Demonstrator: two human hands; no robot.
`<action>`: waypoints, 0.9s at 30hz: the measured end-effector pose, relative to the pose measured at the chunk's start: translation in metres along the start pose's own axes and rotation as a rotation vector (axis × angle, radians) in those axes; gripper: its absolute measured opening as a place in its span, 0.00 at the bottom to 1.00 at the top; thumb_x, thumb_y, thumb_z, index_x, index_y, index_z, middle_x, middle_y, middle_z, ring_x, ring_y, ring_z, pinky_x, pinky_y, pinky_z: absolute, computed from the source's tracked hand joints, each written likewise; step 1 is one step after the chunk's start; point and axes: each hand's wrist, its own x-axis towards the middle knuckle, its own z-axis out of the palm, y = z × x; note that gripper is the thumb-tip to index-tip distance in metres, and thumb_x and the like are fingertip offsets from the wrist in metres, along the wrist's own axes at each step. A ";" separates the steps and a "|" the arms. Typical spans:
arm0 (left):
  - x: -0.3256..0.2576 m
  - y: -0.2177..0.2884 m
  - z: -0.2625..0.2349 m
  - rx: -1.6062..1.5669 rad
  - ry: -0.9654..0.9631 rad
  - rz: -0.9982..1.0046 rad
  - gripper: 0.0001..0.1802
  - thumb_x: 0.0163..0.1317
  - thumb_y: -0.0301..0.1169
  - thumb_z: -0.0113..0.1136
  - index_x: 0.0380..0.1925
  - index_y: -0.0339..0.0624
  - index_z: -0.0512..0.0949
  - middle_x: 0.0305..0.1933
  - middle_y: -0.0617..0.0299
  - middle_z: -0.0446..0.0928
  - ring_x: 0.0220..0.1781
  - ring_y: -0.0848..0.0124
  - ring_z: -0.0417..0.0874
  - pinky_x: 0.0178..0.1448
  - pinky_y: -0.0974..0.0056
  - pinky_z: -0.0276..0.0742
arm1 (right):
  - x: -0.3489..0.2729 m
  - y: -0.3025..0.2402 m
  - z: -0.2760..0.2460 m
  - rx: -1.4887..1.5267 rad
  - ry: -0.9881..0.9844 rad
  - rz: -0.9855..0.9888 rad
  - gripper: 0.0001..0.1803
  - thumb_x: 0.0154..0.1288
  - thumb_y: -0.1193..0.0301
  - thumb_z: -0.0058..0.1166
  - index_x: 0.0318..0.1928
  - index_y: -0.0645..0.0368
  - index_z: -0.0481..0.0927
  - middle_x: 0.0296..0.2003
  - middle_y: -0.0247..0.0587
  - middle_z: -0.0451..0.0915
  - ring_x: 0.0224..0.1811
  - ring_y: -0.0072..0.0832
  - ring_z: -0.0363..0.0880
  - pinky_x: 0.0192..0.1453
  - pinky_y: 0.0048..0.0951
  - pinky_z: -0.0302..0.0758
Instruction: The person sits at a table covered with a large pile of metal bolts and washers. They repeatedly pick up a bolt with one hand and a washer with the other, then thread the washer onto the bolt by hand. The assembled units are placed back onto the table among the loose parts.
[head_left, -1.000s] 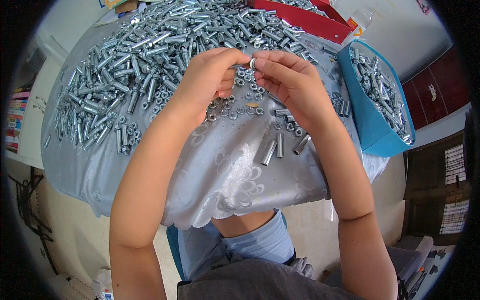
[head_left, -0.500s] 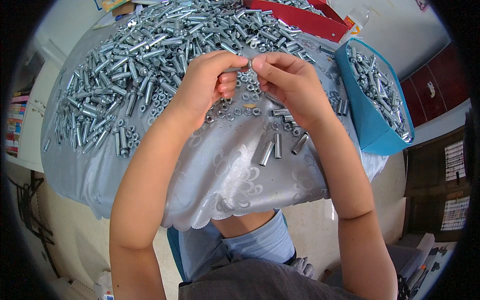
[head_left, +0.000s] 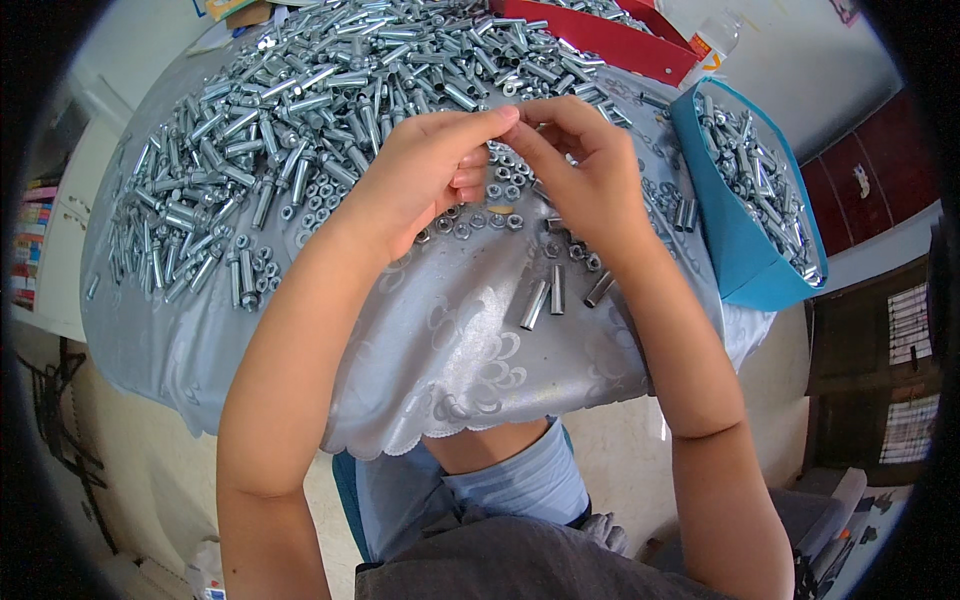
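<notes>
At upper centre, the left hand [head_left: 425, 165] and right hand [head_left: 592, 165] meet, fingertips pinched; any grasped part cannot be told. Slackening could drop it among loose nuts [head_left: 478, 221].

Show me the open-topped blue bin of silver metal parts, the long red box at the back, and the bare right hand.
Open-topped blue bin [head_left: 762, 268]: head view, on its near wall.
Long red box [head_left: 622, 47]: head view, on its front wall.
Bare right hand [head_left: 590, 178]: head view, near the thumb's base.
</notes>
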 end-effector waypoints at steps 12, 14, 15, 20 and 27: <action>0.002 0.007 -0.008 -0.240 0.067 -0.011 0.11 0.57 0.35 0.54 0.28 0.37 0.72 0.12 0.75 0.56 0.14 0.84 0.56 0.21 0.75 0.55 | -0.005 0.000 -0.008 -0.425 -0.225 -0.136 0.10 0.49 0.70 0.60 0.33 0.58 0.82 0.31 0.40 0.75 0.34 0.36 0.74 0.40 0.31 0.72; 0.003 0.006 -0.008 -0.245 0.076 -0.028 0.11 0.57 0.35 0.54 0.29 0.37 0.72 0.12 0.75 0.56 0.14 0.84 0.56 0.21 0.75 0.55 | -0.009 0.005 -0.006 -0.466 -0.311 -0.145 0.09 0.48 0.70 0.60 0.32 0.57 0.83 0.31 0.42 0.75 0.37 0.41 0.73 0.44 0.34 0.71; 0.003 0.005 -0.008 -0.233 0.081 -0.028 0.11 0.57 0.35 0.54 0.29 0.37 0.72 0.12 0.75 0.56 0.14 0.84 0.56 0.21 0.75 0.55 | -0.009 0.003 -0.005 -0.501 -0.360 -0.092 0.09 0.49 0.68 0.59 0.32 0.57 0.83 0.33 0.43 0.75 0.40 0.39 0.72 0.48 0.35 0.69; 0.001 0.004 -0.004 -0.176 0.115 -0.046 0.12 0.56 0.36 0.55 0.28 0.37 0.71 0.12 0.75 0.56 0.14 0.84 0.56 0.22 0.75 0.55 | -0.008 0.000 -0.008 -0.525 -0.393 -0.135 0.10 0.49 0.68 0.59 0.33 0.58 0.82 0.35 0.43 0.75 0.41 0.40 0.72 0.48 0.34 0.69; 0.002 0.002 -0.002 -0.114 0.118 -0.035 0.12 0.56 0.37 0.55 0.28 0.38 0.71 0.12 0.75 0.56 0.14 0.84 0.56 0.22 0.75 0.55 | -0.007 0.003 -0.011 -0.555 -0.371 -0.190 0.10 0.49 0.69 0.59 0.31 0.61 0.80 0.33 0.43 0.76 0.40 0.41 0.72 0.48 0.35 0.69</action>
